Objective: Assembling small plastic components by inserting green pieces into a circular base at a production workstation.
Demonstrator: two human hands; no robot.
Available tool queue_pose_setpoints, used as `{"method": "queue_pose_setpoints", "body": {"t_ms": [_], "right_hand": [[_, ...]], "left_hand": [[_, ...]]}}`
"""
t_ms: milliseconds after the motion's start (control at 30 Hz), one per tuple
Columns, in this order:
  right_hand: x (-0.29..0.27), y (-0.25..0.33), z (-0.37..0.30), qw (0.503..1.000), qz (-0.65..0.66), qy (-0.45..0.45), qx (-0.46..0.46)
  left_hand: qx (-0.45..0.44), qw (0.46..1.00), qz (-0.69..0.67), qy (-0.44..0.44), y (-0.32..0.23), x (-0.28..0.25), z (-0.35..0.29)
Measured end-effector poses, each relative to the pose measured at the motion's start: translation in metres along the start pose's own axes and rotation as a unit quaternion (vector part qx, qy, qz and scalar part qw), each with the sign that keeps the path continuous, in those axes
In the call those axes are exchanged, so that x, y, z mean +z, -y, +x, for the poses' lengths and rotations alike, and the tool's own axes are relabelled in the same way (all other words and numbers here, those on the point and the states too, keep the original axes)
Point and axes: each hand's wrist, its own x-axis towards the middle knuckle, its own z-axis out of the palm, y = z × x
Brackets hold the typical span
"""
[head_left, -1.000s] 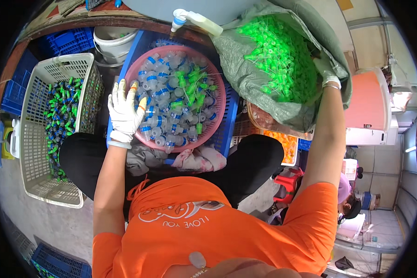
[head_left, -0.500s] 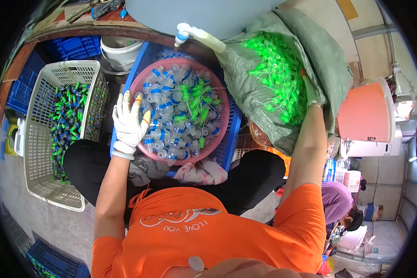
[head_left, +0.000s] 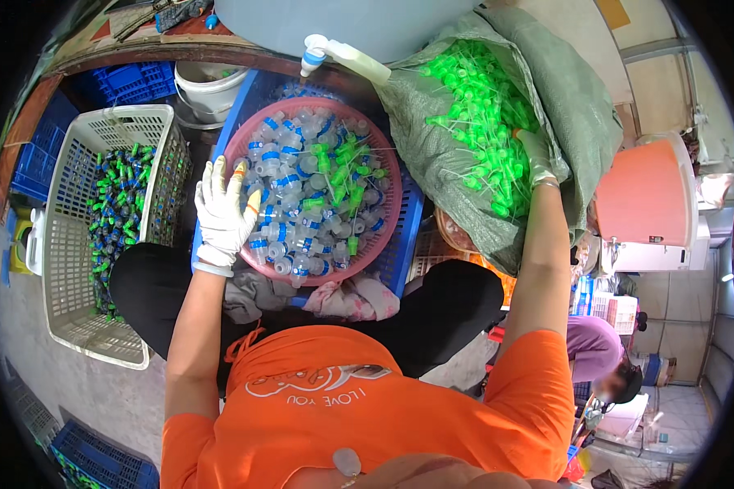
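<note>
Clock directions as seen in the picture, twelve at top.

Right hand [head_left: 537, 155]: gloved, inside the mouth of the grey-green sack [head_left: 420, 143], at the three o'clock side of the heap of green-tipped pieces [head_left: 481, 122]. Fingers aim at roughly eleven. They're partly lost against the green and the sack fold, so can't tell how far they're closed or whether they have hold of anything.

Key relation: bulk of the heap lies at ten o'clock from the right hand, right up against it. Heap's long axis runs eleven to five; single pieces and their thin pale stems point every which way. Right hand is by far the nearer one.

Pink basin [head_left: 395, 196] is between eight and nine from the right hand, well apart, sack wall between. It sits over the blue crate [head_left: 409, 212], full of clear bottles with blue bands [head_left: 289, 183]. Loose green pieces [head_left: 355, 196] lie on top, toward the basin's two o'clock.

Left hand [head_left: 220, 216]: gloved, at the basin rim between eight and nine. Fingers spread, thumb out toward the bottles, no object visible in it. Bottles start at its three o'clock.

White crate [head_left: 122, 121] with dark-and-green pieces [head_left: 122, 196] is at nine from the left hand.
</note>
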Motion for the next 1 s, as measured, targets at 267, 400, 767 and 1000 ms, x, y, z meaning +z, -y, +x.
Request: {"method": "queue_pose_setpoints", "body": {"t_ms": [267, 400, 767, 1000], "right_hand": [[-0.020, -0.079, 0.031, 0.987, -0.134, -0.084, -0.035], [-0.087, -0.071, 0.032, 0.980, -0.181, -0.058, -0.057], [-0.181, 0.013, 0.011, 0.948, -0.299, 0.012, -0.109], [-0.109, 0.119, -0.068, 0.969, -0.126, 0.112, -0.182]], "left_hand": [[-0.006, 1.000, 0.009, 0.000, 0.002, 0.000, -0.002], [-0.004, 1.000, 0.010, 0.004, 0.002, 0.000, -0.002], [-0.008, 1.000, 0.013, -0.006, 0.003, 0.004, -0.003], [0.002, 1.000, 0.000, -0.011, 0.000, 0.007, 0.001]]}}
